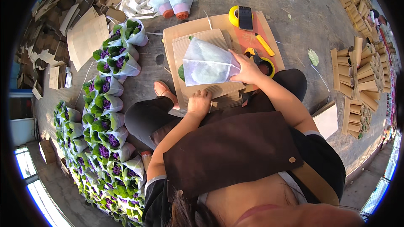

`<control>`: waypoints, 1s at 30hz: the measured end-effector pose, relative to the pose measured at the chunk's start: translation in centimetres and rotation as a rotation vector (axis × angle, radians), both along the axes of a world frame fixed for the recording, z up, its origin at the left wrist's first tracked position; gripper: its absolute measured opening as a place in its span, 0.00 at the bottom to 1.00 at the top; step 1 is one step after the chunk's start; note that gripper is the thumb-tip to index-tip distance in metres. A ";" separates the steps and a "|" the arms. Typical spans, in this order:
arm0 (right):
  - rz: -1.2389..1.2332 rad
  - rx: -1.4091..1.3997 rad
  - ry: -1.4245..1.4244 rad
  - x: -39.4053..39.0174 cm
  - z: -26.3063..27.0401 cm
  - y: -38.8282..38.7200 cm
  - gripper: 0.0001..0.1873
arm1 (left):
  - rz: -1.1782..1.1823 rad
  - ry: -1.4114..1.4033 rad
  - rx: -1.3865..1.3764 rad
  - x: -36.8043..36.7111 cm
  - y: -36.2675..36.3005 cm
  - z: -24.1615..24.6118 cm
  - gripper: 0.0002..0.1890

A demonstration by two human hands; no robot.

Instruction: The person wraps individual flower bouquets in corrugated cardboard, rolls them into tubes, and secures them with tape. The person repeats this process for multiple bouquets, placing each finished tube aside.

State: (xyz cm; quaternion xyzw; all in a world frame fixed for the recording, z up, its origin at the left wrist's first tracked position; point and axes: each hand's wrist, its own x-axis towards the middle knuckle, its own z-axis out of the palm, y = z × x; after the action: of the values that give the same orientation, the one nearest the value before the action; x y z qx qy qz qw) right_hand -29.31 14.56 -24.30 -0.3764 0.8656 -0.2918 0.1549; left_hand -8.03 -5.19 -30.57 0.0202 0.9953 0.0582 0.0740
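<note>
My right hand [247,67] grips the narrow pot end of a potted plant in a white fabric sleeve [206,64]. The plant lies on its side over a corrugated cardboard sheet [181,45], its wide end pointing left. Green leaf tips [181,72] stick out past the sleeve; the pot is mostly hidden by the wrap and my fingers. My left hand [199,101] lies at the sheet's near edge with curled fingers, and I cannot tell whether it grips the cardboard. Both sit on a larger cardboard box [170,37] in front of my knees.
On the box are a yellow tape roll [233,15], a phone [245,18], a yellow utility knife [264,44] and a tape dispenser [260,61]. Sleeved purple ornamental kales [107,126] line the left floor. Two sleeved pots [181,3] lie ahead. Cardboard-wrapped plants [359,72] are stacked right.
</note>
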 end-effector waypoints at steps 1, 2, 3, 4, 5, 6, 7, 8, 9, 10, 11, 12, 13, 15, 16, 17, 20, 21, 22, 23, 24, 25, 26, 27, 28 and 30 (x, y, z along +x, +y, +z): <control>0.032 -0.050 0.024 0.3 -0.1 -0.4 0.60 | -0.003 0.059 -0.070 0.0 0.4 0.1 0.15; 0.093 0.077 0.105 0.7 -0.2 -0.9 0.58 | -0.004 0.042 -0.138 0.1 1.0 0.3 0.15; 0.183 0.103 0.218 0.9 -0.3 -1.4 0.56 | -0.044 0.088 -0.169 0.0 1.6 0.4 0.14; 0.213 0.168 0.237 1.0 -0.3 -1.9 0.53 | -0.080 0.121 -0.278 -0.3 2.1 0.5 0.14; 0.207 0.157 0.274 0.9 -0.4 -2.3 0.53 | -0.147 0.238 -0.252 -0.7 2.5 0.6 0.14; 0.219 0.192 0.264 0.6 -0.4 -2.6 0.53 | -0.224 0.234 -0.217 -1.3 2.8 0.6 0.14; 0.223 0.293 0.225 0.4 -0.5 -2.8 0.53 | -0.301 0.167 -0.171 -1.8 3.1 0.6 0.14; 0.240 0.290 0.196 -0.1 -0.4 -2.8 0.53 | -0.423 0.294 -0.191 -2.4 3.2 0.5 0.10; 0.243 0.248 0.169 -0.5 -0.4 -2.8 0.53 | -0.356 0.348 -0.149 -2.9 3.2 0.4 0.09; 0.237 0.235 0.128 -0.9 -0.4 -2.5 0.52 | -0.287 0.314 -0.102 -3.1 3.1 0.3 0.07; 0.228 0.190 0.101 -1.2 -0.4 -2.3 0.52 | -0.234 0.361 -0.040 -3.4 3.0 0.2 0.06; 0.210 0.132 0.112 -1.2 -0.3 -1.9 0.50 | -0.234 0.423 -0.098 -3.2 2.9 0.1 0.05; 0.246 0.205 0.121 -1.3 -0.3 -1.6 0.50 | -0.230 0.412 -0.104 -3.1 2.8 0.1 0.05; 0.294 0.264 0.182 -0.8 -0.1 -1.1 0.49 | -0.249 0.300 -0.104 -2.1 2.7 0.6 0.05; 0.320 0.308 0.169 -0.7 0.0 -1.1 0.48 | -0.274 0.253 -0.102 -1.8 2.7 0.9 0.06; 0.306 0.286 0.217 -0.5 0.0 -1.1 0.47 | -0.334 0.349 -0.132 -1.5 2.7 1.4 0.07; 0.320 0.333 0.200 -0.4 -0.3 -1.3 0.46 | -0.507 0.440 -0.251 -2.6 2.9 3.0 0.16; 0.340 0.360 0.166 -0.5 -0.5 -1.4 0.45 | -0.549 0.354 -0.164 -3.3 2.9 3.6 0.21; 0.359 0.358 0.145 -0.4 -0.8 -1.2 0.44 | -0.435 0.454 -0.182 -4.4 2.9 4.0 0.25; 0.361 0.294 0.184 -0.6 -1.0 -1.2 0.44 | -0.349 0.495 -0.210 -5.7 2.8 4.5 0.31; 0.345 0.285 0.219 -0.4 -1.3 -0.9 0.39 | -0.220 0.275 -0.188 -6.2 3.0 5.0 0.39; 0.485 0.242 0.222 -0.4 -1.4 -0.7 0.35 | -0.078 0.113 -0.158 -6.9 2.8 5.5 0.48; 0.566 0.255 0.136 -0.3 -1.6 -0.4 0.34 | -0.016 0.043 -0.171 -7.0 2.9 6.1 0.59; 0.644 0.206 0.086 -0.2 -1.6 -0.2 0.35 | -0.011 -0.118 -0.079 -7.2 2.8 6.6 0.55; 0.711 0.222 0.043 -0.3 -1.4 -0.1 0.38 | -0.018 -0.203 -0.007 -7.2 2.5 7.1 0.50; 0.675 0.190 0.021 0.0 -0.7 -0.1 0.41 | 0.032 -0.296 0.120 -7.2 1.8 8.1 0.46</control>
State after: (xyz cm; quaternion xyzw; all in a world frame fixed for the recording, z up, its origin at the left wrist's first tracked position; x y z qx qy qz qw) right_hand -29.26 14.46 -25.04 -0.6280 0.7173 -0.1383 0.2682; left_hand -15.22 -3.35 -22.48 0.0001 0.9685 0.1210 0.2178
